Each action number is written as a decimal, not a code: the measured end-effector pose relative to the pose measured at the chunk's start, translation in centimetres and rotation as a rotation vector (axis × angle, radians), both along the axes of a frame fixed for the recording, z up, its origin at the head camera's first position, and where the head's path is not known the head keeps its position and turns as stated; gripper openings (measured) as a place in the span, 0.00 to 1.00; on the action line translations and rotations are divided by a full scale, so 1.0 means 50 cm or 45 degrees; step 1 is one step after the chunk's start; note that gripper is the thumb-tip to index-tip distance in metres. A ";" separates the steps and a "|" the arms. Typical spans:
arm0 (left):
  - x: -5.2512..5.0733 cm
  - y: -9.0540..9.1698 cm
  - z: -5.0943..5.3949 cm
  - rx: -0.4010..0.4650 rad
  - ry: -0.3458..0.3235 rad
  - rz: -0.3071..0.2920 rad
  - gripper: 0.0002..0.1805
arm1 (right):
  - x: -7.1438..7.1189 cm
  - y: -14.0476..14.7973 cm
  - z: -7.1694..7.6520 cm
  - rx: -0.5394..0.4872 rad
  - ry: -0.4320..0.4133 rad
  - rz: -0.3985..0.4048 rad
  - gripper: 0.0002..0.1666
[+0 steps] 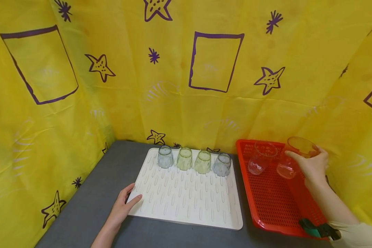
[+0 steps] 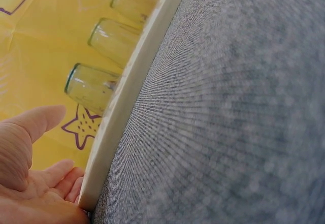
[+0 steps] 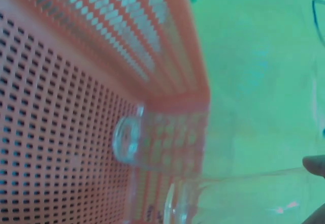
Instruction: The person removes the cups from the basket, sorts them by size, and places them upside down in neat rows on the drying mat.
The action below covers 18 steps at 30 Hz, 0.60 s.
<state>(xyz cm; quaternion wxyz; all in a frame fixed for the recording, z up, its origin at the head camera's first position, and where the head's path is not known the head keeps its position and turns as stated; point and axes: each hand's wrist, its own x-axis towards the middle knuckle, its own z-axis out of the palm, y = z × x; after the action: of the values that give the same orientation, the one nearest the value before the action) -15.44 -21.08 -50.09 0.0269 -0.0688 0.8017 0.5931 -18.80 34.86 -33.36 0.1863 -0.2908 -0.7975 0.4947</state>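
Note:
My right hand (image 1: 316, 165) grips a tall clear drinking glass (image 1: 287, 166) near its rim, at the far right part of the red basket (image 1: 254, 216). A second clear glass (image 1: 258, 162) stands in the basket to its left. In the right wrist view, the held glass (image 3: 244, 198) shows beside the other glass (image 3: 162, 140). My left hand (image 1: 121, 206) touches the left edge of the white ridged tray (image 1: 186, 196). In the left wrist view, the left thumb (image 2: 43, 120) is raised, with the fingers against the tray's edge (image 2: 122, 107).
Along the tray's far edge stand a bluish tumbler (image 1: 165, 157), two greenish tumblers (image 1: 184, 159) and a greyish tumbler (image 1: 222, 165). Grey cloth (image 1: 93, 196) covers the table. Yellow patterned curtains (image 1: 142, 103) rise behind and at the sides.

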 end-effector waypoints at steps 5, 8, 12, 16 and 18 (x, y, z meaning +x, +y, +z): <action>0.002 0.001 0.006 0.010 -0.012 0.013 0.39 | 0.027 -0.037 0.014 -0.103 0.091 0.032 0.62; 0.001 0.001 0.006 -0.003 -0.009 0.010 0.39 | 0.041 -0.056 0.018 -0.205 0.151 0.088 0.62; 0.002 0.002 0.007 -0.011 -0.001 0.009 0.39 | 0.059 -0.086 0.022 -0.324 0.242 0.190 0.60; 0.002 0.002 0.006 -0.002 -0.003 0.015 0.39 | 0.075 -0.118 0.023 -0.366 0.310 0.307 0.56; 0.001 0.003 0.005 0.003 -0.003 0.014 0.39 | 0.081 -0.136 0.022 -0.354 0.330 0.359 0.53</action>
<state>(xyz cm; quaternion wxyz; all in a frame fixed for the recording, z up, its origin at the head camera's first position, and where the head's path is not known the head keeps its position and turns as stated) -15.38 -20.96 -49.84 0.0249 -0.0739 0.8007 0.5940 -14.76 28.08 -32.28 0.1746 -0.1334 -0.7239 0.6540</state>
